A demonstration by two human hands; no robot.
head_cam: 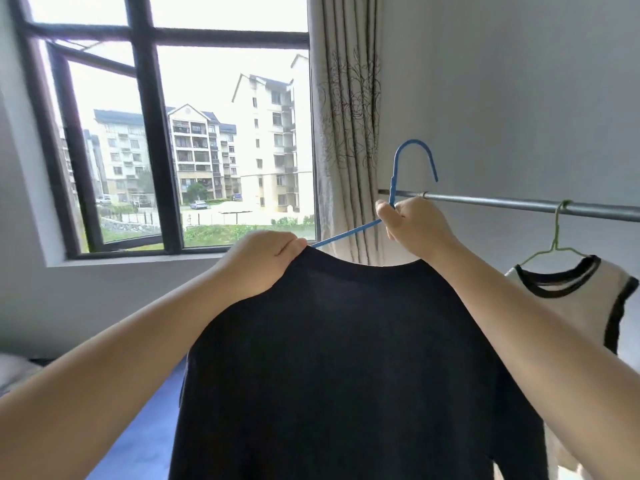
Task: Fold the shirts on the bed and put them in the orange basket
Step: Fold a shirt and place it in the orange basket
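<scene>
A dark-framed window [166, 133] fills the upper left of the frame, with a patterned curtain [346, 116] hanging beside it at centre top. The largest near thing is the dark shirt [356, 368], which takes up the lower centre and hangs lengthwise straight down, its hem cut off by the bottom edge. At the right edge a white sleeveless top [568, 306] hangs on a pale green hanger [557, 237] from a metal rail [519, 204] that crosses the right half of the frame.

The dark shirt sits on a blue hanger [394, 188], whose hook stands free above the rail, not over it. The right hand [412, 226], centre right, grips the hanger's neck just under the hook. The left hand [263, 261], centre, pinches the shirt's shoulder at the collar edge, where the hanger's bare arm sticks out up toward the right hand. That arm is what matters: the cloth likely needs to slide off down and left while the right hand holds the hanger.

The hanger's other arm is hidden under the cloth. No orange basket shows, and only a blue strip at lower left may be the bed.
</scene>
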